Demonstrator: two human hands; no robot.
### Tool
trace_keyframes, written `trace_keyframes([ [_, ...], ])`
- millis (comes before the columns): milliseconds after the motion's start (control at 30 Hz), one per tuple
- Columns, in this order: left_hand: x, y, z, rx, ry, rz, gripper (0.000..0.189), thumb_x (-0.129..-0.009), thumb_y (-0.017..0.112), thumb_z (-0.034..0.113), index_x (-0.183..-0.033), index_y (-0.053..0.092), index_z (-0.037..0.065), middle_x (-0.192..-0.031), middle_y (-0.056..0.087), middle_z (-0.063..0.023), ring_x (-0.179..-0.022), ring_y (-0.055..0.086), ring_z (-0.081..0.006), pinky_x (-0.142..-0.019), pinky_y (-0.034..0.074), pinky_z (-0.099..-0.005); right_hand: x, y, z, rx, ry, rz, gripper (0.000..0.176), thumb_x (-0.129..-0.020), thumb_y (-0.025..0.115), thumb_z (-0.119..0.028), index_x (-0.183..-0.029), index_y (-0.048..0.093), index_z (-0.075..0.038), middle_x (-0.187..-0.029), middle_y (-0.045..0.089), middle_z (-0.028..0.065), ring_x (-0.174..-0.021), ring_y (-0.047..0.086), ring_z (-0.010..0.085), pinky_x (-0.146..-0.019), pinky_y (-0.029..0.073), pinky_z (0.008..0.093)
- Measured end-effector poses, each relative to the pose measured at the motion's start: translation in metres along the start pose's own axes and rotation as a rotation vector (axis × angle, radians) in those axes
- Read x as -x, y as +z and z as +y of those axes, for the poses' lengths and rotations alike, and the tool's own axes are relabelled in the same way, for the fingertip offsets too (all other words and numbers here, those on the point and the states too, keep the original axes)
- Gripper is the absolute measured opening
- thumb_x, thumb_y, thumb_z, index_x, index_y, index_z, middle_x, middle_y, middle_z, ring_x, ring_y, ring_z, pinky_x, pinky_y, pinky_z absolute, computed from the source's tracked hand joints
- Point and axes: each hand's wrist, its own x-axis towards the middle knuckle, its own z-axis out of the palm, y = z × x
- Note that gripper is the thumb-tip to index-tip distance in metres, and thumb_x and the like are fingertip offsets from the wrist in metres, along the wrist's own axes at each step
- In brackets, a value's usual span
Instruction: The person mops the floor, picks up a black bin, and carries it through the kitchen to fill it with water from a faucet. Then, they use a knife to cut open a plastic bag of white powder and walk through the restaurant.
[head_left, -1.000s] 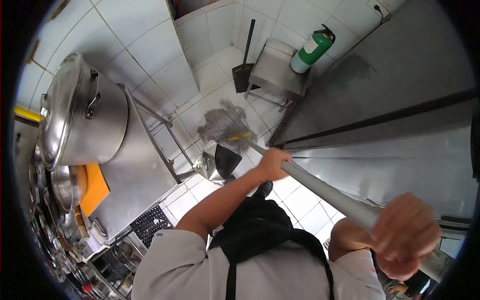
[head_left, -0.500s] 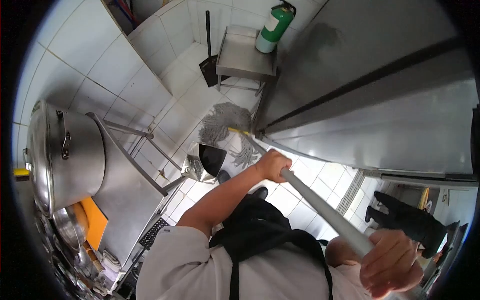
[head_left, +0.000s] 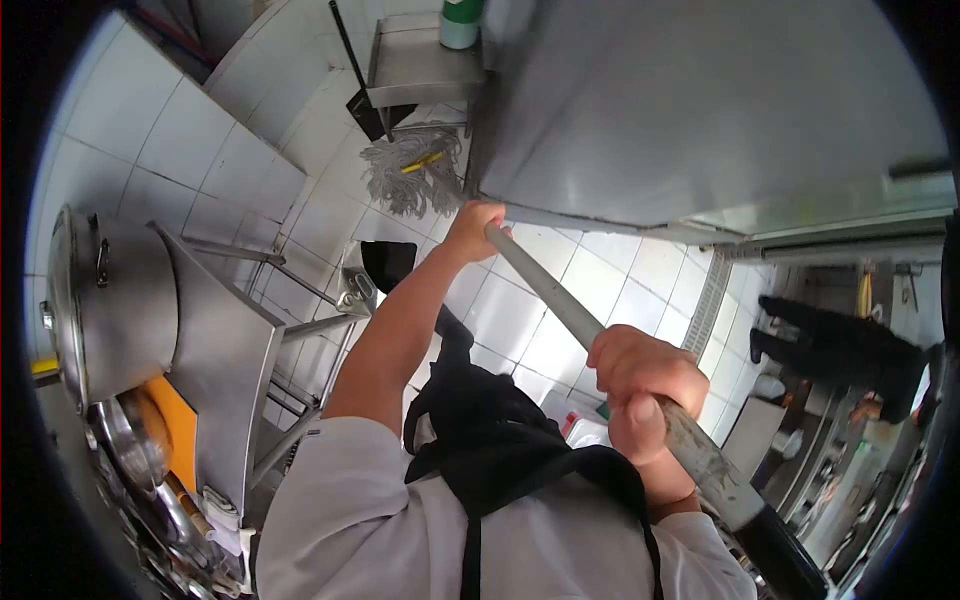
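Observation:
A grey string mop is in my hands, its long handle (head_left: 555, 295) running diagonally across the view. Toward the mop end, my left hand (head_left: 474, 232) is wrapped round the handle with the arm stretched out. My right hand (head_left: 648, 385) grips it higher up, closer to my body. Below that hand the shaft looks worn, then ends in a dark section. The mop head (head_left: 405, 172), with a yellow clamp, lies on the white tiled floor in front of a small metal stand (head_left: 425, 65).
A black long-handled dustpan (head_left: 368, 115) leans beside the stand, where a green cylinder (head_left: 461, 22) sits. A large metal cabinet (head_left: 700, 110) fills the right. At left, a steel table (head_left: 225, 350) bears a big lidded pot (head_left: 125, 300). Another person in dark clothes (head_left: 840, 340) is at far right.
The mop head has moved farther away, toward the stand. Both hands have gone forward with the handle, and my right hand now shows nearer the middle. My view has shifted too.

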Motion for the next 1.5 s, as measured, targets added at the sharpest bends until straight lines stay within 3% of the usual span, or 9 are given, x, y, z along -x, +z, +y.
trace_keyframes([
  [400, 0.124, 0.119, 0.222, 0.289, 0.023, -0.124, 0.034, -0.067, 0.076, 0.015, -0.062, 0.043, 0.006, -0.054, 0.046, -0.0114, -0.048, 0.047, -0.028, -0.048, 0.037, -0.0369, 0.089, -0.107, -0.2, -0.151, 0.112, 0.115, 0.033, -0.085, 0.07, -0.019, -0.063, 0.055, 0.001, -0.043, 0.047, 0.0043, -0.034, 0.048, 0.0207, -0.039, 0.044, 0.0363],
  [600, 0.161, 0.169, 0.31, 0.607, 0.173, -0.566, 0.032, -0.067, 0.076, 0.018, -0.065, 0.046, 0.007, -0.056, 0.048, -0.0102, -0.049, 0.049, -0.0276, -0.049, 0.04, -0.0357, 0.131, -0.147, -0.277, -0.046, -0.096, -0.082, 0.021, -0.082, 0.076, -0.011, -0.08, 0.059, 0.001, -0.05, 0.057, 0.0073, -0.038, 0.058, 0.0173, -0.036, 0.053, 0.0324],
  [733, 0.17, 0.211, 0.342, 0.704, 0.326, -0.756, 0.033, -0.072, 0.075, 0.02, -0.067, 0.045, 0.007, -0.056, 0.047, -0.0102, -0.049, 0.047, -0.0292, -0.049, 0.039, -0.0367, 0.149, -0.129, -0.315, 0.295, 0.042, -0.008, 0.021, -0.097, 0.057, -0.024, -0.111, 0.052, -0.01, -0.067, 0.048, -0.0021, -0.056, 0.053, 0.0113, -0.05, 0.047, 0.0262],
  [767, 0.173, 0.222, 0.347, 0.708, 0.37, -0.773, 0.034, -0.074, 0.076, 0.021, -0.066, 0.045, 0.007, -0.056, 0.046, -0.0103, -0.049, 0.046, -0.0291, -0.049, 0.038, -0.037, 0.142, -0.144, -0.307, 0.077, -0.111, -0.043, 0.026, -0.082, 0.077, -0.012, -0.093, 0.058, 0.001, -0.06, 0.063, 0.0118, -0.046, 0.064, 0.0198, -0.04, 0.056, 0.0338],
  [933, 0.171, 0.235, 0.368, 0.696, 0.4, -0.893, 0.03, -0.075, 0.077, 0.018, -0.069, 0.049, 0.007, -0.058, 0.052, -0.0069, -0.051, 0.052, -0.0225, -0.051, 0.042, -0.0342, 0.166, -0.15, -0.315, 0.122, -0.207, 0.11, 0.028, -0.085, 0.072, -0.005, -0.098, 0.048, 0.002, -0.056, 0.053, 0.0074, -0.04, 0.051, 0.0129, -0.033, 0.042, 0.029],
  [1133, 0.183, 0.253, 0.325, 0.544, 0.304, -0.865, 0.059, -0.069, 0.083, 0.025, -0.116, 0.053, 0.005, -0.111, 0.06, -0.014, -0.106, 0.059, -0.0286, -0.086, 0.049, -0.0381, 0.206, -0.159, -0.324, 0.042, -0.285, 0.196, 0.032, -0.078, 0.077, 0.0, -0.099, 0.053, 0.005, -0.061, 0.056, 0.0104, -0.046, 0.053, 0.0198, -0.042, 0.042, 0.0343],
  [1267, 0.179, 0.247, 0.237, 0.212, -0.049, -1.039, 0.064, -0.072, 0.081, 0.029, -0.122, 0.051, 0.001, -0.115, 0.06, -0.0184, -0.108, 0.059, -0.0289, -0.093, 0.048, -0.0392, 0.203, -0.164, -0.325, 0.122, -0.309, 0.163, 0.03, -0.085, 0.071, 0.0, -0.099, 0.045, 0.001, -0.056, 0.051, 0.006, -0.039, 0.047, 0.0131, -0.035, 0.035, 0.0281],
  [1467, 0.238, 0.168, 0.001, -0.186, -0.405, -0.805, 0.05, -0.073, 0.075, 0.03, -0.109, 0.059, -0.001, -0.101, 0.067, -0.0184, -0.096, 0.065, -0.031, -0.086, 0.051, -0.0401, 0.199, -0.176, -0.324, 0.084, -0.322, 0.152, 0.03, -0.085, 0.07, 0.002, -0.101, 0.045, 0.002, -0.055, 0.05, 0.0062, -0.039, 0.045, 0.0124, -0.035, 0.033, 0.0278],
  [1500, 0.24, 0.13, 0.015, -0.212, -0.871, -0.794, 0.05, -0.074, 0.072, 0.034, -0.11, 0.06, 0.001, -0.097, 0.068, -0.0176, -0.094, 0.065, -0.0348, -0.085, 0.05, -0.0426, 0.199, -0.178, -0.324, 0.078, -0.321, 0.148, 0.03, -0.085, 0.07, 0.002, -0.101, 0.045, 0.002, -0.055, 0.05, 0.0063, -0.039, 0.045, 0.0123, -0.035, 0.033, 0.0277],
])
